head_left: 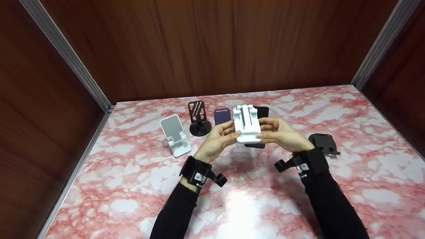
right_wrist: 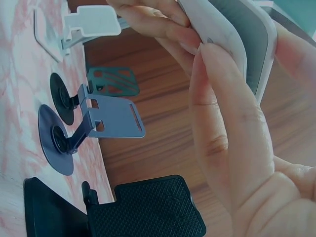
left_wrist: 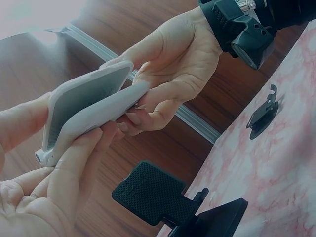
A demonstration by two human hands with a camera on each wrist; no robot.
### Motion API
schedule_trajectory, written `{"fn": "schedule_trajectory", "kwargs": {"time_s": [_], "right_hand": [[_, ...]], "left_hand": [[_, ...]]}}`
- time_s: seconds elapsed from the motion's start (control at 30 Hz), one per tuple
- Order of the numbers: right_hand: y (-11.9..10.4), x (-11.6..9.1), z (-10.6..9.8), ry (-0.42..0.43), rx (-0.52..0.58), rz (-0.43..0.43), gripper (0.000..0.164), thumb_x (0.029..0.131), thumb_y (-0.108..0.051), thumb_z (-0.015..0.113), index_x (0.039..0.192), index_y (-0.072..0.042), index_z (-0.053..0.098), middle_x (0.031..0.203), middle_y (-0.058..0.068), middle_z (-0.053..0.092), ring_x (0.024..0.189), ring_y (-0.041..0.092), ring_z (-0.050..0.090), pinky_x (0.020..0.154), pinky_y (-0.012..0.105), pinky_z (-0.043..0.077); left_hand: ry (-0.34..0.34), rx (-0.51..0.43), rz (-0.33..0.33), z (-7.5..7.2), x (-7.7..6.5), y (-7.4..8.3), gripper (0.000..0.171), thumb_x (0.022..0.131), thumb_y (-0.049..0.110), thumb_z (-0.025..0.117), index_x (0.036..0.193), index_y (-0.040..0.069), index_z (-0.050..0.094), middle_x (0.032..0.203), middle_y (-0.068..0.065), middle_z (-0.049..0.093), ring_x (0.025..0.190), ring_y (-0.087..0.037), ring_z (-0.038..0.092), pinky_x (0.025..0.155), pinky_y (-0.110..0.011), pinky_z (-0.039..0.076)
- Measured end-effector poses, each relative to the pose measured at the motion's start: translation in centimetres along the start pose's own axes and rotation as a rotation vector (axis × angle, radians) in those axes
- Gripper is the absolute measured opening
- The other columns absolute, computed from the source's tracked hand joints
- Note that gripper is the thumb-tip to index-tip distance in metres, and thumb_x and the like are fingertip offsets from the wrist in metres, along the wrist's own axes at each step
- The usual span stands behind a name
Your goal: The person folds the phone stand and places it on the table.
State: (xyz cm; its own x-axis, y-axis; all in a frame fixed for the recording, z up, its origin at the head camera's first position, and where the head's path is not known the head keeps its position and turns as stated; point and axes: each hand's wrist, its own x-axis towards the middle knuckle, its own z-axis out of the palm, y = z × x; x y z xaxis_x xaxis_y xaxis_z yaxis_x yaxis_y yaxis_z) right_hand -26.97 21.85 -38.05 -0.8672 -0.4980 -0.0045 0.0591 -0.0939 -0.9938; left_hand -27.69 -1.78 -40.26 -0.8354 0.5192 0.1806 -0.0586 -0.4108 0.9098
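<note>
A white folding phone stand point(head_left: 247, 124) is held up above the table, between both hands. My left hand point(head_left: 216, 140) pinches its left side, thumb on the near face and fingers behind. On the opposite side my right hand point(head_left: 284, 135) grips it the same way. The left wrist view shows the stand point(left_wrist: 96, 112) nearly folded, its two panels at a narrow angle with a grey pad on an inner face. Fingertips of both hands meet its underside there. In the right wrist view only part of the stand point(right_wrist: 224, 32) shows.
On the pink marbled table point(head_left: 132, 186) stand a white phone stand point(head_left: 172, 129), a black round-based one point(head_left: 199, 127), a purple one point(head_left: 222, 116) and a black one point(head_left: 263, 112) partly behind my hands. A low black stand point(head_left: 323, 142) is by my right wrist. Wood-look panels surround the table.
</note>
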Motion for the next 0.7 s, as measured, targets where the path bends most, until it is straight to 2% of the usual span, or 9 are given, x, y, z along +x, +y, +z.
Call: {"fn": "schedule_trajectory", "kwargs": {"time_s": [0.47, 0.7], "right_hand": [[0.24, 0.1, -0.18, -0.029, -0.003, -0.028, 0.039, 0.088, 0.012, 0.06, 0.125, 0.007, 0.048, 0.103, 0.013, 0.066, 0.093, 0.021, 0.065, 0.081, 0.032, 0.056], [0.21, 0.05, -0.19, -0.031, 0.0, -0.034, 0.038, 0.087, 0.012, 0.061, 0.123, 0.004, 0.051, 0.102, 0.012, 0.067, 0.093, 0.021, 0.066, 0.082, 0.033, 0.056]], "left_hand": [[0.016, 0.016, 0.012, 0.18, 0.08, -0.23, 0.055, 0.092, -0.016, 0.05, 0.144, -0.014, 0.03, 0.13, -0.033, 0.052, 0.107, -0.025, 0.061, 0.093, -0.035, 0.052], [0.012, 0.022, 0.008, 0.11, 0.1, -0.2, 0.057, 0.092, -0.016, 0.05, 0.145, -0.014, 0.028, 0.131, -0.033, 0.05, 0.109, -0.026, 0.06, 0.094, -0.037, 0.051]]}}
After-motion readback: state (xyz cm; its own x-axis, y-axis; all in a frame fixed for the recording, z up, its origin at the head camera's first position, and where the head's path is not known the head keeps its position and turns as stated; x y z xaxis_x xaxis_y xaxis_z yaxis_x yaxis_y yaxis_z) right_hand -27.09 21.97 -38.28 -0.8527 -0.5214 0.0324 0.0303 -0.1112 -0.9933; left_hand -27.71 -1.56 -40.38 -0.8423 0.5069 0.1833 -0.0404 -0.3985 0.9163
